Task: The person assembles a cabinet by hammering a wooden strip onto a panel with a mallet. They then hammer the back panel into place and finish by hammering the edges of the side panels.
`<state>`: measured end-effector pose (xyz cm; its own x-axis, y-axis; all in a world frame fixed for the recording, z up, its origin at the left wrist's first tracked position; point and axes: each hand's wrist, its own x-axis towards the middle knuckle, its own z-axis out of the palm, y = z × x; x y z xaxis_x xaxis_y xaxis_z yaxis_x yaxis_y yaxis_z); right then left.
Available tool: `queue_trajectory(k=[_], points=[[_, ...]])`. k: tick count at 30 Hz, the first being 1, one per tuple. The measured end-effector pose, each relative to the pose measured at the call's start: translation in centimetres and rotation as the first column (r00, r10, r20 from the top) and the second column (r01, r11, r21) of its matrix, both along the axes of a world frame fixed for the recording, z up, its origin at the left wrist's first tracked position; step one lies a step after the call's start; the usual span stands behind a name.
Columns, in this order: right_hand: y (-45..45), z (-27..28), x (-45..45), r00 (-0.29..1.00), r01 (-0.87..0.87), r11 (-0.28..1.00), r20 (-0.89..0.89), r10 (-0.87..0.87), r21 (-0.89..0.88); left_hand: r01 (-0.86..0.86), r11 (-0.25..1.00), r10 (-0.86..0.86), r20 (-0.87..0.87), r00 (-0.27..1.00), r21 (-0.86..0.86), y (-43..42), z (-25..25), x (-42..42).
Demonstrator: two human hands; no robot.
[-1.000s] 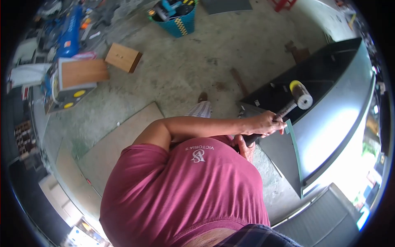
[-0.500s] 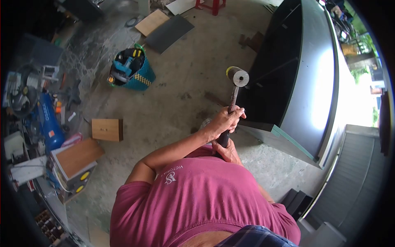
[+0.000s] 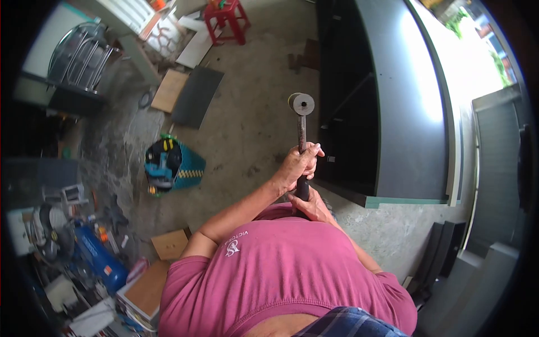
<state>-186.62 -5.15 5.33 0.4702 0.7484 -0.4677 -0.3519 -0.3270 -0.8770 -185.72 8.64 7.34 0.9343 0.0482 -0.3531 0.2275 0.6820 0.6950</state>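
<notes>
A mallet [image 3: 303, 105] with a pale round head and a dark grip stands out in front of my chest, its head pointing away from me. My left hand [image 3: 296, 168] is wrapped round the middle of its handle. Lower down, close to my shirt, my right hand [image 3: 315, 206] is closed on the dark grip end; part of it is hidden behind the handle. The head touches nothing. To the right of the mallet lies a large dark cabinet [image 3: 401, 123] with an open, shelved side facing it.
A teal basket of power tools [image 3: 191, 171] stands left on the concrete floor. Boards [image 3: 197, 96] lie beyond it, near a red stool [image 3: 226, 22]. At lower left are a blue tank [image 3: 101, 255] and clutter. Dark panels [image 3: 441, 253] lean at right.
My view has turned to the right, so the basket, boards and cabinet appear shifted. Both hands keep their hold on the mallet, which now points straighter ahead.
</notes>
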Motion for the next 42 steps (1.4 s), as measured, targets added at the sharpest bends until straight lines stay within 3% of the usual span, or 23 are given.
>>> queue_trajectory(k=[7, 15, 23, 30, 34, 42], points=[[0.6, -1.1, 6.8, 0.972, 0.233, 0.968, -0.023, -0.232, 0.095, 0.224, 0.972, -0.226, 0.012, 0.974, 0.070, 0.0, 1.1, 10.2], [0.6, 0.3, 11.2, 0.865, 0.501, 0.863, -0.023, -0.501, 0.060, 0.464, 0.880, -0.466, 0.000, 0.885, 0.097, -2.4, 0.4, 18.4], [2.7, -0.6, 15.1, 0.637, 0.770, 0.633, -0.093, -0.765, 0.072, 0.670, 0.738, -0.670, -0.029, 0.742, 0.075, -3.1, -1.0, 24.9], [6.8, -0.3, 20.1, 0.484, 0.874, 0.485, -0.099, -0.869, 0.017, 0.770, 0.638, -0.765, -0.112, 0.635, 0.010, -1.1, -1.7, 31.6], [8.5, 0.0, 21.8, 0.406, 0.909, 0.413, -0.107, -0.908, -0.057, 0.794, 0.587, -0.810, -0.137, 0.571, -0.158, -0.1, -2.6, 33.8], [11.2, 1.5, 23.8, 0.299, 0.950, 0.310, -0.170, -0.939, -0.039, 0.837, 0.518, -0.853, -0.180, 0.490, -0.178, 0.9, -2.5, 36.2]])
